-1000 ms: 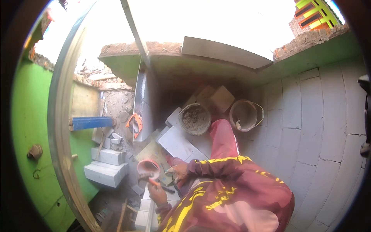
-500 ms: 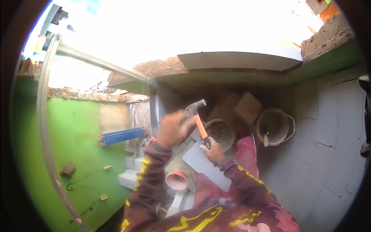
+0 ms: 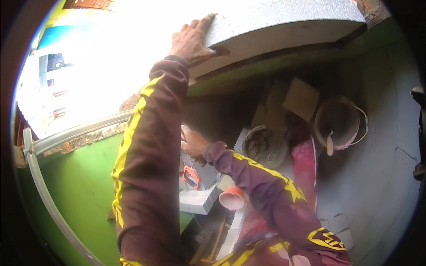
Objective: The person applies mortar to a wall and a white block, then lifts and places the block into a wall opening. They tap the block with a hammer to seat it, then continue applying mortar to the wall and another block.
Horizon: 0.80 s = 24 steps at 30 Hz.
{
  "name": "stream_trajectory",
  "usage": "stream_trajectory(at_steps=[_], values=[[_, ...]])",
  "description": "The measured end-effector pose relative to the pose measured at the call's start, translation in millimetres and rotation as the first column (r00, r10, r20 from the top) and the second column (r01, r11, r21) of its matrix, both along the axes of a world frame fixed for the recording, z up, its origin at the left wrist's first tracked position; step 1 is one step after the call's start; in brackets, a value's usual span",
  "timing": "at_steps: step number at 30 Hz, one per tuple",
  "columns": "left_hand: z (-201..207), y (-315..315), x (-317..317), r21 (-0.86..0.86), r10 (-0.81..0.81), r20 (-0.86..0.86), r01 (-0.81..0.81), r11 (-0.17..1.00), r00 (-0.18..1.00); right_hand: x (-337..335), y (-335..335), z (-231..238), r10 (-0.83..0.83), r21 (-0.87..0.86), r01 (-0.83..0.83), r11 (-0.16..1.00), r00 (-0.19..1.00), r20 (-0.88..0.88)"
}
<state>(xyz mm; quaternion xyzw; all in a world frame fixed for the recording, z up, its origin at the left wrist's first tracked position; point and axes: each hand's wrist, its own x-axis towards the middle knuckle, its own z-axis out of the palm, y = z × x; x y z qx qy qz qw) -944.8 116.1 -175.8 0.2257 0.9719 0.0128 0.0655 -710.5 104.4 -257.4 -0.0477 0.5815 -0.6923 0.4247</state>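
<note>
At the top of the wall, my left hand (image 3: 191, 43) grips the end of a long pale lightweight concrete block (image 3: 284, 33), its thumb along the near face and its fingers at the far edge. Lower down, my right hand (image 3: 194, 142) is closed round a hammer's orange-and-black handle (image 3: 183, 134). The left sleeve hides the hammer's head and most of the handle. Just below that hand, a handsaw (image 3: 191, 176) with an orange handle rests by white blocks (image 3: 197, 199).
A mortar bucket (image 3: 265, 147) stands right of my right hand, with another bucket (image 3: 337, 124) holding a wooden-handled tool farther right. An orange pail (image 3: 232, 198) sits nearer me. A metal frame (image 3: 49, 195) runs down the left, before a green wall (image 3: 84, 190).
My left hand has moved up and forward from beside the hammer's head onto the block's end. My right hand has moved left with the hammer. The view has shifted.
</note>
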Motion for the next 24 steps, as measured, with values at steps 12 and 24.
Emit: stream_trajectory(at_steps=[12,24], values=[[-3,-4,-2,0.057,-0.057,-0.11,0.064,0.996,0.992,-3,-79,-36,-0.416,-0.15,0.395,0.906,0.897,-0.149],[6,17,3,0.063,0.088,-0.01,-0.087,0.994,0.996,-18,-44,-24,-0.291,-0.092,0.291,0.952,0.774,-0.563]])
